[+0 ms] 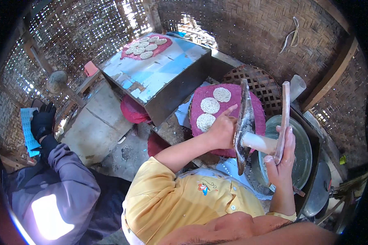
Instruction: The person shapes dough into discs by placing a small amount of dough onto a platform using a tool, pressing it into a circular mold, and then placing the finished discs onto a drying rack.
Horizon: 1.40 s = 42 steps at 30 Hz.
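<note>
Between my two hands is a hand press made of a dark, worn wooden bar [244, 118], a white tube [259, 143] and a lighter wooden bar [283, 122]. My left hand [225, 131] is closed around the dark bar, its index finger stretched out. Around the lighter bar, the fingers and thumb of my right hand [285, 157] are wrapped. The press lies sideways, partly over a glass-like basin. Left of it, several round, white lacy dough discs [210, 105] rest on a magenta cloth [258, 112]. The tube's ends are hidden by the bars.
A low table [176, 67] with a blue-white cover carries more discs [147, 47] on pink cloth. A woven basket [270, 92] leans behind the magenta cloth; the basin [308, 151] stands at right. At left, another person's black-gloved hand [43, 122] rests by blue paper [27, 130].
</note>
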Motion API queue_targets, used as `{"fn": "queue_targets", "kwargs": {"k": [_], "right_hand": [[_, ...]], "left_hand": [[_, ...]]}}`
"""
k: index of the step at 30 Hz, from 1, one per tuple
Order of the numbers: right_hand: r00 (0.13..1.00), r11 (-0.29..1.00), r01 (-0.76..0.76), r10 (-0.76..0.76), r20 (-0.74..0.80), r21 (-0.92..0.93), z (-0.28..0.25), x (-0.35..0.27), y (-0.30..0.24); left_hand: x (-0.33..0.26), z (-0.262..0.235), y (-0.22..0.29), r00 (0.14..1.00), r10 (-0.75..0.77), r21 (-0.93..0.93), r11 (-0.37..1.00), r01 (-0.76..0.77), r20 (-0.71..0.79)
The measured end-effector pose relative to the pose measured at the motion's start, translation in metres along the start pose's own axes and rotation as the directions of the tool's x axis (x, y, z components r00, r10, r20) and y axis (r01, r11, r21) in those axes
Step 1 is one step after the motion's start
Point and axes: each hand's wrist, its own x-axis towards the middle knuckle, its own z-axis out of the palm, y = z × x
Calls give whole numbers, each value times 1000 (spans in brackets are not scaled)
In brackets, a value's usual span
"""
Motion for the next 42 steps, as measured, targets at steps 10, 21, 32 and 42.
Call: {"fn": "queue_targets", "kwargs": {"k": [10, 21, 32, 42], "right_hand": [[999, 992, -25, 29, 31, -123, 19, 28, -2], [985, 998, -59, 55, 161, 19, 42, 47, 32], [333, 254, -928, 893, 302, 273, 83, -48, 170], [382, 243, -881, 872, 307, 405, 93, -63, 182]], "left_hand": [[19, -6, -23, 994, 28, 139, 990, -13, -103], [0, -4, -45, 981, -185, -36, 982, 183, -58], [-77, -40, -98, 884, -467, -681, 647, 343, 1], [-83, -45, -89, 693, -686, -944, 25, 329, 223]]}}
